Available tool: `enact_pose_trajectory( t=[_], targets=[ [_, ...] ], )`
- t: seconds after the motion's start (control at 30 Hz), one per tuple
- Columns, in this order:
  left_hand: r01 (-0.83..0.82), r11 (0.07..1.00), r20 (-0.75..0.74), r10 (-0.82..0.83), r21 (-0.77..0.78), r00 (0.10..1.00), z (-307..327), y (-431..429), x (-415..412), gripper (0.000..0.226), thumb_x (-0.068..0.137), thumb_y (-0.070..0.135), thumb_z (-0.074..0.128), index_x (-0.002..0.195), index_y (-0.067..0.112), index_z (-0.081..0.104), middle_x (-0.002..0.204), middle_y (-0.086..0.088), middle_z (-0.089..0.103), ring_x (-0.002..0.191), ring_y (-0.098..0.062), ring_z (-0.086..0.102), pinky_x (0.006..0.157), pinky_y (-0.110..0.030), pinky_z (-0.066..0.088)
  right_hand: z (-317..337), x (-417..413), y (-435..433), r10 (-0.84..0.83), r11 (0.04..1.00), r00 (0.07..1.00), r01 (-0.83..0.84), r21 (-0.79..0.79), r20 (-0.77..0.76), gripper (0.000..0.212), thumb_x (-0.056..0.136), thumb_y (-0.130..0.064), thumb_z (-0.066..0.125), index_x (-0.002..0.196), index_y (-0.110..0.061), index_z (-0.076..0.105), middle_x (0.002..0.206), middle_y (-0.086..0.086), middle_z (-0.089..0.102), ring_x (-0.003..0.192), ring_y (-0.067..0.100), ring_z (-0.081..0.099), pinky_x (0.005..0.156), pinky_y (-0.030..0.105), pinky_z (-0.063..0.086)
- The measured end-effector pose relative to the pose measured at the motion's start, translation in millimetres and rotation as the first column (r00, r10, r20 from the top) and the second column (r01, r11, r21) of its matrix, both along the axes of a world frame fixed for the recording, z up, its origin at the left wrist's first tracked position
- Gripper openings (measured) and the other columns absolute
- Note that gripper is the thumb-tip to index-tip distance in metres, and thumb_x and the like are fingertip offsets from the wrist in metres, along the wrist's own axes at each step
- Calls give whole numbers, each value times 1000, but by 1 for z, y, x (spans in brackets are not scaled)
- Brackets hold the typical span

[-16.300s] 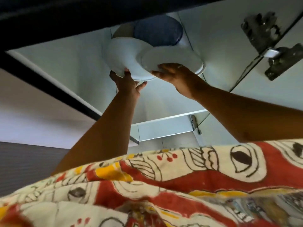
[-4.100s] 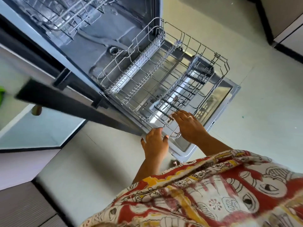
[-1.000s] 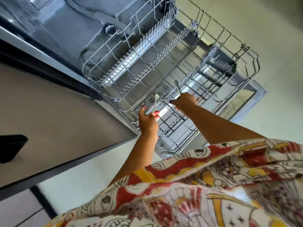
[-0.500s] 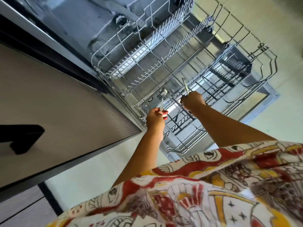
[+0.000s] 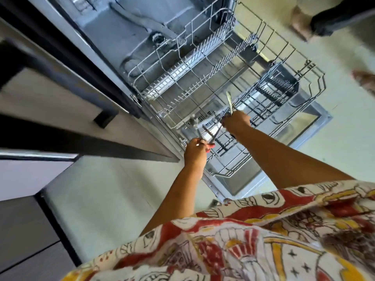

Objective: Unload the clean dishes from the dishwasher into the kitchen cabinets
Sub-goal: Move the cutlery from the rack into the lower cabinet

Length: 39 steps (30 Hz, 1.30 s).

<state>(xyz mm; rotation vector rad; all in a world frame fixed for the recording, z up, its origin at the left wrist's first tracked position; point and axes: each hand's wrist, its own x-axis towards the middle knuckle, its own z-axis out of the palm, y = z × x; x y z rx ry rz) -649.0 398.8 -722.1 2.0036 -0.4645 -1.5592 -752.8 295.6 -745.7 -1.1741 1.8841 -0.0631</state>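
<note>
The dishwasher stands open with its lower wire rack (image 5: 284,57) pulled out over the lowered door (image 5: 316,126). No plates or bowls show in the rack. My left hand (image 5: 194,152) is closed on a metal spoon (image 5: 194,124) whose bowl points up, above the rack's near corner. My right hand (image 5: 236,123) is closed on another piece of metal cutlery (image 5: 229,102), its tip sticking up above the fist. Both hands hover over the dark cutlery basket section (image 5: 227,142).
Grey cabinet fronts with a dark handle (image 5: 105,118) run along the left. Pale floor (image 5: 113,199) lies below my arms. Another person's feet (image 5: 300,21) stand on the floor at the top right. My patterned garment fills the bottom.
Both hands have stayed above the rack's near corner holding the cutlery. The camera has shifted, and another person's feet now show at the top right.
</note>
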Motion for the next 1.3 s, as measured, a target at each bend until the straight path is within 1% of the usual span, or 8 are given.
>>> enact_pose_trajectory(
  t=[0.07, 0.17, 0.3, 0.43, 0.57, 0.67, 0.9, 1.3],
  targets=[
    [78, 997, 69, -77, -13, 995, 2, 15, 3, 19, 91, 15, 48, 92, 5, 64, 103, -16, 70, 95, -30, 64, 77, -36, 49, 2, -2, 28, -62, 997, 996, 60, 38, 57, 26, 93, -25, 54, 103, -2, 63, 88, 12, 65, 66, 17, 54, 57, 27, 46],
    [125, 992, 112, -128, 35, 985, 7, 43, 11, 22, 95, 19, 41, 92, 11, 61, 107, -19, 66, 101, -35, 62, 87, -49, 52, 9, -5, 68, -43, 997, 990, 34, 69, 137, 24, 93, -24, 49, 89, -6, 63, 87, 14, 64, 71, 21, 53, 64, 31, 46],
    [121, 984, -75, -112, 132, 991, 46, 93, 25, 23, 96, 17, 40, 79, 16, 56, 85, -8, 59, 74, -19, 59, 62, -28, 45, 33, 13, 138, -93, 979, 976, 54, 196, 196, 18, 88, -19, 62, 73, -9, 60, 66, 7, 55, 51, 14, 43, 48, 24, 34],
    [54, 979, -211, -11, 198, 977, 67, 158, 56, 27, 96, 15, 37, 74, 19, 52, 82, 2, 64, 64, -11, 63, 55, -21, 36, 65, 54, 210, -120, 949, 960, 37, 312, 251, 22, 83, -12, 67, 64, -9, 56, 57, 7, 49, 43, 13, 39, 42, 20, 29],
    [-137, 967, -152, 172, 215, 973, 83, 216, 117, 25, 95, 10, 38, 74, 17, 51, 72, 1, 61, 34, -4, 56, 39, -12, 27, 92, 123, 260, -90, 934, 945, -29, 356, 313, 8, 81, -6, 66, 75, -2, 63, 56, 10, 50, 31, 11, 36, 36, 15, 26],
    [-208, 970, -78, 218, 126, 973, 95, 251, 169, 27, 96, 12, 40, 74, 20, 53, 70, 1, 58, 38, -7, 48, 44, -17, 26, 105, 181, 280, -52, 936, 922, -90, 341, 385, 10, 84, -6, 66, 75, -4, 61, 58, 8, 57, 24, 4, 41, 33, 14, 27],
    [-367, 927, -18, 367, -73, 930, 116, 306, 280, 25, 100, 15, 39, 86, 17, 59, 79, -3, 61, 60, -13, 40, 53, -21, 34, 133, 305, 309, 110, 908, 872, -284, 309, 477, 9, 87, -13, 61, 89, -5, 64, 57, 3, 56, 42, 12, 37, 42, 21, 30],
    [-544, 815, 60, 564, -201, 824, 131, 295, 365, 23, 100, 20, 37, 112, 15, 56, 100, -7, 62, 72, -14, 55, 61, -21, 42, 151, 412, 303, 21, 933, 752, -250, 257, 658, 11, 92, -8, 55, 91, -8, 65, 83, 12, 66, 73, 22, 61, 84, 36, 55]
  ],
)
